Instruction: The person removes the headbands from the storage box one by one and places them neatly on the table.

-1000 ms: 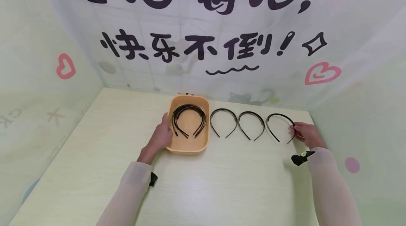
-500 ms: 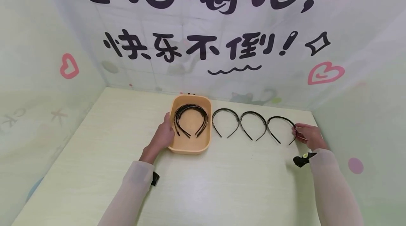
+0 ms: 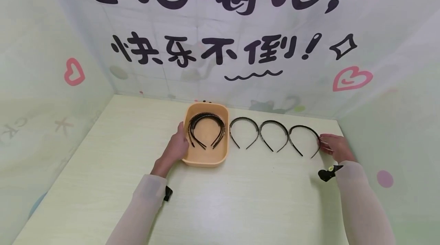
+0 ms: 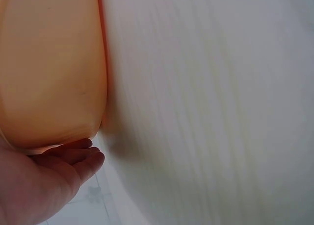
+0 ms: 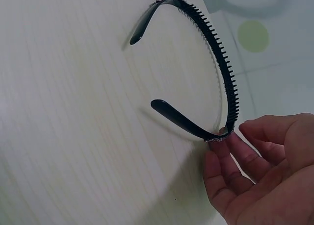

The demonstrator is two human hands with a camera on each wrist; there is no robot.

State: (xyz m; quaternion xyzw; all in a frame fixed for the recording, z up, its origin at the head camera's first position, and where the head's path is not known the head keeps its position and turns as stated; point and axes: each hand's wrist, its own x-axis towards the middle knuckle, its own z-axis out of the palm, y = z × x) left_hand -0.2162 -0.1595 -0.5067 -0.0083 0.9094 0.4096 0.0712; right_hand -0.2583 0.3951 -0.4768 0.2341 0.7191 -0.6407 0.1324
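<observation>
My left hand (image 3: pixel 177 145) holds the left side of an orange plastic basket (image 3: pixel 205 159); in the left wrist view its fingers (image 4: pixel 81 159) lie against the basket's outer wall (image 4: pixel 54 73). Several black toothed headbands (image 3: pixel 206 116) overlap inside the basket. To its right, three more form a row on the table: a left headband (image 3: pixel 244 118), a middle headband (image 3: pixel 274 122) and a right headband (image 3: pixel 304 126). My right hand (image 3: pixel 335 146) is at the right headband's outer side. In the right wrist view, fingertips touch this headband (image 5: pixel 226 78), while the thumb stands apart from it.
The pale wood-patterned table (image 3: pixel 237 199) extends in front of the basket and the row. A printed cloth wall (image 3: pixel 206 84) rises right behind them. Another cloth wall (image 3: pixel 388 134) stands close beside my right hand.
The right headband has shifted slightly left until it meets the middle one. My right fingers have loosened and straightened at its side. The left hand and basket stay put.
</observation>
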